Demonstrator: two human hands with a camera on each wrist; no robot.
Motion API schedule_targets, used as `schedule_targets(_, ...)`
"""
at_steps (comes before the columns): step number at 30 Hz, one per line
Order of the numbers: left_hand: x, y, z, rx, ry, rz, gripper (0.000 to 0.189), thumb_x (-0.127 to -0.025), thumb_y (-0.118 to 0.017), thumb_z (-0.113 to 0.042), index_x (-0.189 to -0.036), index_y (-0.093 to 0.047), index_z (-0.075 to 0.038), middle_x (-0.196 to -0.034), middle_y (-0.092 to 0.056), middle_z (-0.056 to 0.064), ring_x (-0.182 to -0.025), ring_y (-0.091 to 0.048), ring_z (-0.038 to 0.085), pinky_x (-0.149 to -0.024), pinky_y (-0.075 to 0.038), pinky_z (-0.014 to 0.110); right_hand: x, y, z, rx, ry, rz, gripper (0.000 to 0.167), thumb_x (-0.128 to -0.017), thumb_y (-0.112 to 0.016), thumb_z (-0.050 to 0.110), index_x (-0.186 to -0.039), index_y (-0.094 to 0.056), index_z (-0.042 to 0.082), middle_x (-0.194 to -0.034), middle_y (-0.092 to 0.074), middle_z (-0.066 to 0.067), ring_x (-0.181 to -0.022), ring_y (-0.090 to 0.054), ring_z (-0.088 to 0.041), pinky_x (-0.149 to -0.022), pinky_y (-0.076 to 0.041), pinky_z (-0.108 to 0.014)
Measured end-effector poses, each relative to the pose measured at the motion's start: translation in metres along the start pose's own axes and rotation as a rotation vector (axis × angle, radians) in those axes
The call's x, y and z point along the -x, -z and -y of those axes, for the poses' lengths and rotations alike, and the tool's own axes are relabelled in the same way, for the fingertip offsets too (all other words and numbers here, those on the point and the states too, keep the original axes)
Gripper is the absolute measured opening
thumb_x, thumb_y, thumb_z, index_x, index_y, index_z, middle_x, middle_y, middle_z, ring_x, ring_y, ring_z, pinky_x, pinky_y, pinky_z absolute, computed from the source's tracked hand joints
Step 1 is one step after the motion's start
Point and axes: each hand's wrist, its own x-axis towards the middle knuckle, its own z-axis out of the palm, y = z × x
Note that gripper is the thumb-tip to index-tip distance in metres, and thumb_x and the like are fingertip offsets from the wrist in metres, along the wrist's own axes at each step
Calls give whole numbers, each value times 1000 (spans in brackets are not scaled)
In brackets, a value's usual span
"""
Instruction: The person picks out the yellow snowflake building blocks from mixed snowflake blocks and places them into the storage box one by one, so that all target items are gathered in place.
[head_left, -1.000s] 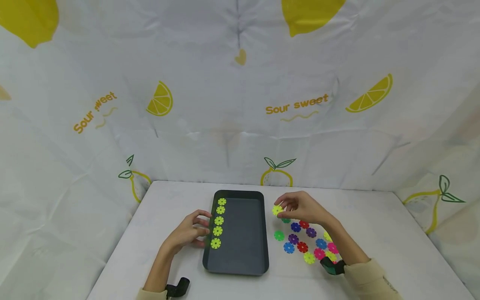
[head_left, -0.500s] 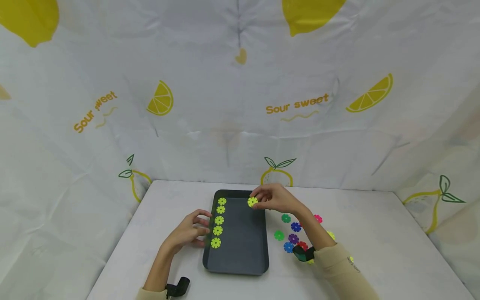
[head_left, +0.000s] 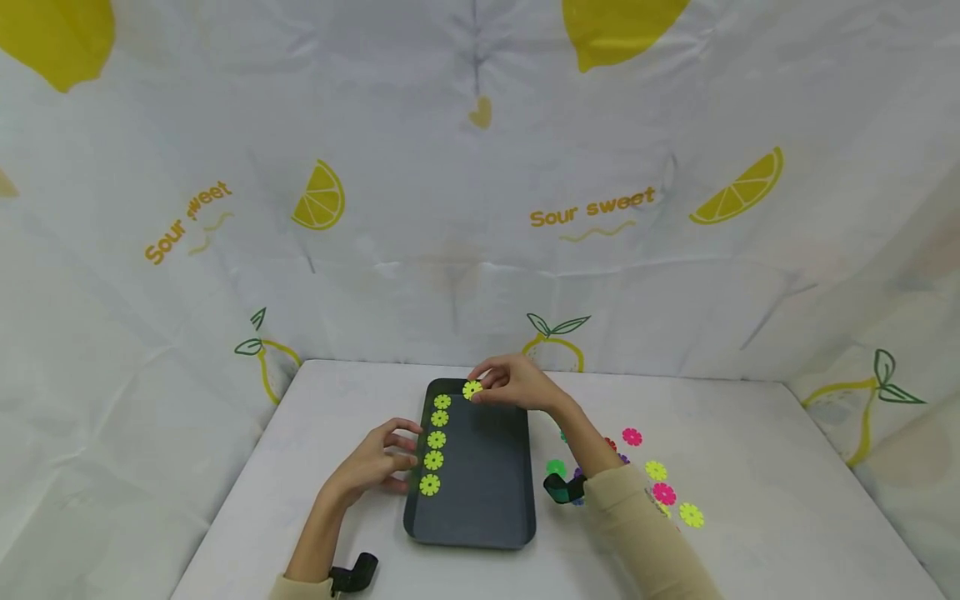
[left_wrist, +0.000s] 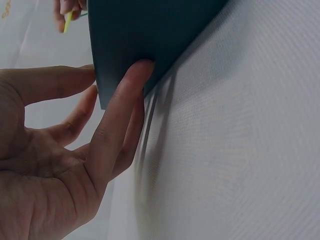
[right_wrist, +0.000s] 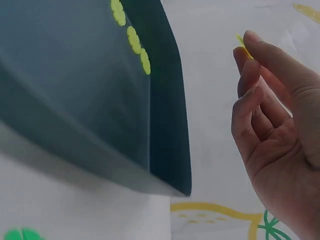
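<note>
My right hand [head_left: 517, 383] pinches a yellow snowflake-shaped disc [head_left: 472, 390] between thumb and fingertips, over the far end of a dark grey tray [head_left: 483, 492]. From the right wrist view, the disc [right_wrist: 244, 46] is seen almost edge-on, held higher than the tray. Down the tray's left side runs a column of several yellow discs [head_left: 437, 439]. My left hand [head_left: 378, 458] rests beside the tray with its fingers spread and fingertips on the left edge. The left wrist view shows those fingertips [left_wrist: 142, 65] against the tray's outer wall.
Loose discs in pink [head_left: 632, 437], green [head_left: 556, 468], yellow [head_left: 692, 515] and other colours lie right of the tray, partly hidden under the right forearm. A lemon-printed curtain [head_left: 420, 275] stands behind the white table [head_left: 780, 467].
My right hand has carried the yellow disc leftward from the loose discs, over the tray's right edge, to its far end near the column. The left hand and tray stay put.
</note>
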Motion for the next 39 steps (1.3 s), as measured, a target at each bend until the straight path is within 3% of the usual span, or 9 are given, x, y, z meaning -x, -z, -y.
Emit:
schedule_targets(6, 0, 0, 0, 0, 7, 0, 59, -92, -73, -6, -148, -54, -7, -128, -63, 22, -100, -70, 27, -72, -68, 42, -16, -15, -7, -61, -42, 27, 33, -93, -85, 11, -124, -76, 3, -100, -82, -21, -88, -77, -49, -69, -60, -23)
schedule_targets(11, 0, 0, -1, 18, 6, 4, 59, -92, -73, -5, -148, -53, -6, -128, -63, 23, -99, -70, 27, -71, -68, 42, -23, -23, -18, -85, -78, 41, 32, -96, -81, 9, -125, -75, 0, -99, -82, -25, -82, -70, -55, -61, -53, -25)
schedule_targets(13, 0, 0, -1, 23, 6, 6, 59, -92, -73, -5, -148, -53, -5, -128, -63, 24, -99, -71, 27, -71, -68, 42, -26, -26, -22, -91, -86, 47, 32, -97, -80, 8, -127, -73, -2, -99, -81, -27, -78, -71, -51, -60, -52, -25)
schedule_targets(21, 0, 0, -1, 24, 5, 8, 59, -93, -73, -5, -148, -53, -5, -129, -62, 24, -99, -70, 26, -71, -68, 42, -30, -37, -33, -104, -141, 51, 33, -97, -80, 6, -127, -72, -4, -97, -82, -25, -67, -70, -12, -59, -53, -25)
schedule_targets(29, 1, 0, 0, 16, 6, 9, 58, -94, -72, -5, -148, -53, -6, -130, -62, 24, -99, -70, 26, -71, -68, 42, -27, -42, -40, -90, -206, 28, 38, -97, -79, 6, -132, -70, -5, -100, -81, -26, -66, -68, -7, -59, -53, -23)
schedule_targets(39, 0, -1, 0, 18, 4, 9, 58, -93, -72, -5, -148, -53, -6, -129, -62, 23, -98, -70, 26, -71, -68, 42, -27, -44, -44, -51, -223, -2, 35, -97, -80, 7, -130, -72, -3, -97, -82, -22, -65, -69, -7, -57, -53, -24)
